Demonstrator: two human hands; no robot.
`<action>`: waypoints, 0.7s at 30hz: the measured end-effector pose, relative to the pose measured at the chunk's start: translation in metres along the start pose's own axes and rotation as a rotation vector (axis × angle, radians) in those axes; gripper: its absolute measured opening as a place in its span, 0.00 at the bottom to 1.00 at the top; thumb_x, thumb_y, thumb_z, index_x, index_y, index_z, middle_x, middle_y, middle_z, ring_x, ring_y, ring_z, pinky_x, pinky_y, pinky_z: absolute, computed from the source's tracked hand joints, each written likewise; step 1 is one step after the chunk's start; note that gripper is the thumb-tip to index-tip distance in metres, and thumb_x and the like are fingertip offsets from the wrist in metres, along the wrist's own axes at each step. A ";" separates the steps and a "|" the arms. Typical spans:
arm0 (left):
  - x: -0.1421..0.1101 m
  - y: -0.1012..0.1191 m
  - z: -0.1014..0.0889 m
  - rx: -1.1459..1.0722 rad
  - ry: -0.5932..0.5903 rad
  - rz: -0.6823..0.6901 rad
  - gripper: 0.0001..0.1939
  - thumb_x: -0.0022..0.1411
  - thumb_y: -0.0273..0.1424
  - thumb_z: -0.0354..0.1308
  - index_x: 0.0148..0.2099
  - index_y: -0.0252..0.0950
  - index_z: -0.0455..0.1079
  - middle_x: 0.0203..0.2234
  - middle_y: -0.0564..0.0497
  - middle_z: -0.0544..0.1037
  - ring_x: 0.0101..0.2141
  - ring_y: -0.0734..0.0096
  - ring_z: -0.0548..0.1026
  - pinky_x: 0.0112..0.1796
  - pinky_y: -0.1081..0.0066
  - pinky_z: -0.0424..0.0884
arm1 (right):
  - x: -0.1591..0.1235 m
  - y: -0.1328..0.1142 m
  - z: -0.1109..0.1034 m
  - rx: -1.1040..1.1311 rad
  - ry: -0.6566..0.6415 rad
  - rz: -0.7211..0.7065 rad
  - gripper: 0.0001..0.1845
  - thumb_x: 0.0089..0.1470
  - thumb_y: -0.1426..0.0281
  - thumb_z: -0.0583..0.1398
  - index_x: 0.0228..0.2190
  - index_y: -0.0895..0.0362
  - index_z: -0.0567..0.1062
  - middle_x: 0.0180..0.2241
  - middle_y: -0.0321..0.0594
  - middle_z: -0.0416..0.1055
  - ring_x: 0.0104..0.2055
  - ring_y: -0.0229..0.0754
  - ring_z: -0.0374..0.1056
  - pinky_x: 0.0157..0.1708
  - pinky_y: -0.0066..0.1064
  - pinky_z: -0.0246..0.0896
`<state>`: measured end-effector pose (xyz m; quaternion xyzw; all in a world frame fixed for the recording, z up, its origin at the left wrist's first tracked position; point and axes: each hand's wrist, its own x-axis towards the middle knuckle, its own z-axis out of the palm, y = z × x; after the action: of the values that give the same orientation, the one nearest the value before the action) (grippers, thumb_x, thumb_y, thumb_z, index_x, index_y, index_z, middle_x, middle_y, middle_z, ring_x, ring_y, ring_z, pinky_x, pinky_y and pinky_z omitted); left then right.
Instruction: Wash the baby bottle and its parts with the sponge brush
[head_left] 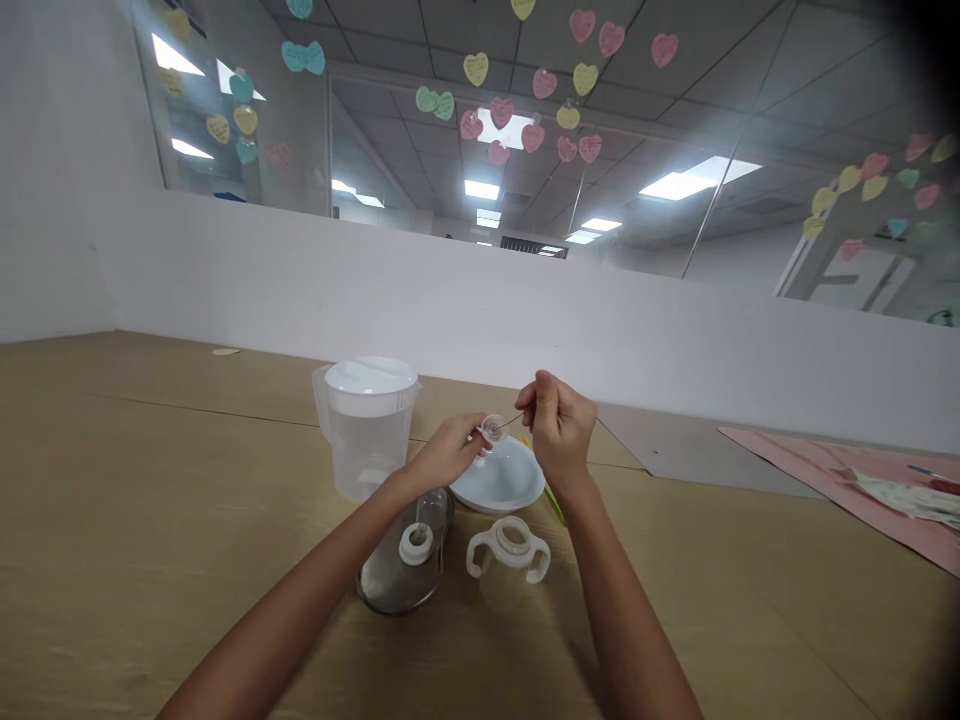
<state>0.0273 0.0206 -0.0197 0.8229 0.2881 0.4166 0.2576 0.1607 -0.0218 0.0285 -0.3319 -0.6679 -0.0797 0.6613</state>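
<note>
Pinching the silicone disc (491, 429) at its rim with my left hand (448, 452), fingers closed, I hold the thin wire (510, 423) between the fingertips of my right hand (559, 428), its tip at the disc, above the bowl (498, 476). Keep the 2 grips light and steady.

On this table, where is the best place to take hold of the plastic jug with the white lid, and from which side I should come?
Take the upright handle of the plastic jug, coming from the left. The handle stands on that side, turned away from your left hand, so nothing blocks it. The wide, smooth body looks harder to grip.
</note>
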 end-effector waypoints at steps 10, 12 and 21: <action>0.000 0.021 -0.004 -0.140 0.067 0.037 0.10 0.59 0.30 0.46 0.37 0.33 0.67 0.26 0.51 0.71 0.30 0.73 0.70 0.33 0.73 0.66 | -0.003 0.016 0.015 -0.198 -0.168 -0.173 0.19 0.57 0.67 0.47 0.21 0.57 0.71 0.22 0.38 0.66 0.27 0.35 0.61 0.30 0.28 0.55; 0.000 0.021 -0.006 -0.170 0.085 0.033 0.10 0.58 0.30 0.47 0.36 0.32 0.67 0.25 0.51 0.71 0.29 0.73 0.70 0.32 0.73 0.66 | -0.004 0.018 0.018 -0.190 -0.219 -0.166 0.18 0.57 0.67 0.48 0.24 0.56 0.73 0.27 0.40 0.67 0.32 0.37 0.63 0.34 0.29 0.57; 0.002 0.018 -0.011 -0.274 0.107 0.006 0.13 0.58 0.35 0.48 0.37 0.31 0.67 0.26 0.51 0.70 0.28 0.74 0.69 0.32 0.74 0.65 | -0.001 0.020 0.013 -0.085 -0.434 -0.066 0.16 0.57 0.66 0.48 0.40 0.55 0.72 0.37 0.41 0.69 0.41 0.41 0.62 0.41 0.34 0.58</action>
<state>0.0243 0.0116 -0.0009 0.7574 0.2394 0.4959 0.3508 0.1606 0.0005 0.0198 -0.3469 -0.8011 -0.0560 0.4845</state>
